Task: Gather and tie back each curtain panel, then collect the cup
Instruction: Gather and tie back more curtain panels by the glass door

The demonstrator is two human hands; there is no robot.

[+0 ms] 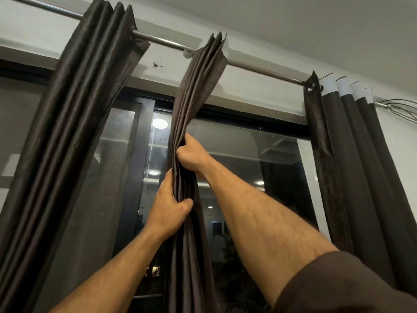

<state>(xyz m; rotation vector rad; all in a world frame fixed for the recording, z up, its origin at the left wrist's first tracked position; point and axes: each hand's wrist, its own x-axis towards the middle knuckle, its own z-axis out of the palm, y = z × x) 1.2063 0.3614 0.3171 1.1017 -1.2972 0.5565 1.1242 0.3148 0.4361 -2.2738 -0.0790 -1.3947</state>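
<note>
Both hands clasp the middle curtain panel (pixel 194 105), bunched into tight folds and hanging from the rod (pixel 259 72). The right grip (pixel 191 154) clenches the folds higher up; the left grip (pixel 171 211) squeezes them just below it. Other dark panels hang well apart on either side. No cup shows.

1. A metal curtain rod (pixel 259 72) ran diagonally above the hands.
2. A dark-framed glass door (pixel 243 168) stood behind the hands, and round ceiling lights (pixel 160 123) were reflected in it up and to their left.
3. Bare wire loops (pixel 399 108) stuck out from the rod's end, far up and to the right.
4. White wall (pixel 259 91) lay above the door frame.
</note>
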